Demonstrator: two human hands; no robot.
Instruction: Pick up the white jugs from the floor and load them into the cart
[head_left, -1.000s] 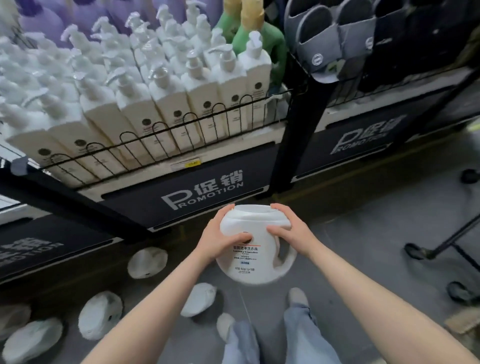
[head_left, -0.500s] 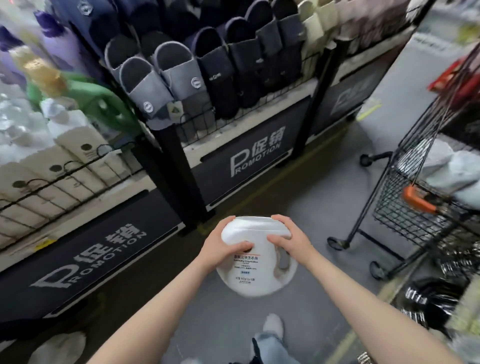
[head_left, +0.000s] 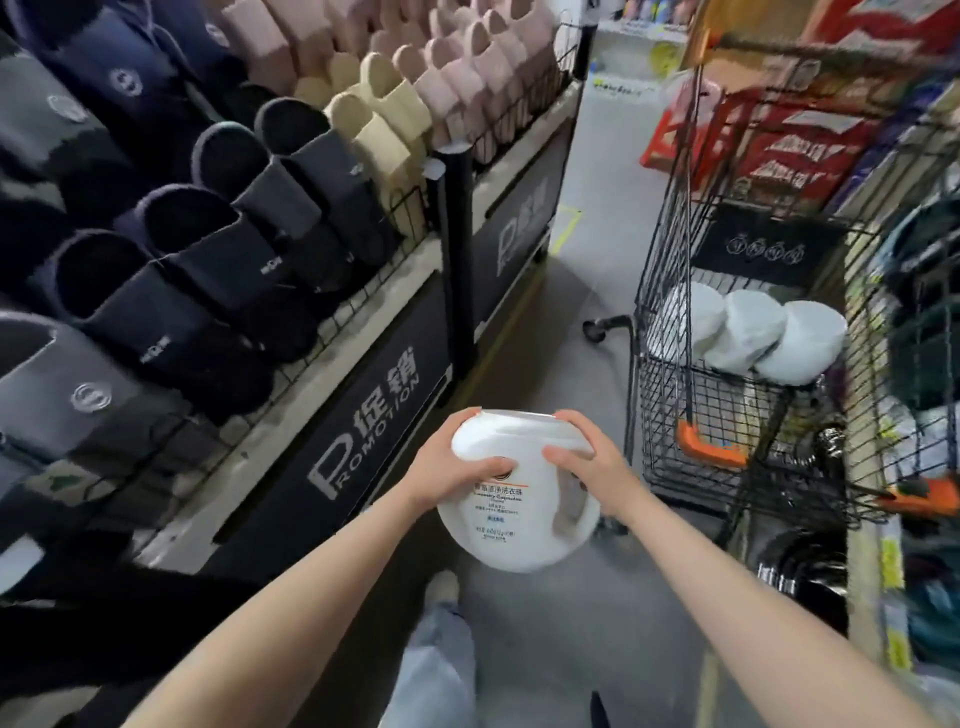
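1. Head view: a white detergent jug (head_left: 511, 499) is held in the air in front of the person, left of the wire cart (head_left: 737, 415). The left hand (head_left: 447, 467) and right hand (head_left: 587, 462) each grip its wide cap end.
2. It looks like stiff, smooth plastic, probably heavy and slippery; the moulded handle offers a surer hold.
3. Three white jugs (head_left: 748, 338) lie in the cart

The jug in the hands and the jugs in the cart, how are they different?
The held jug is gripped by both hands, left hand and right hand, label showing; the cart jugs lie in the cart, no labels showing. One is alone; those are three. All are white.
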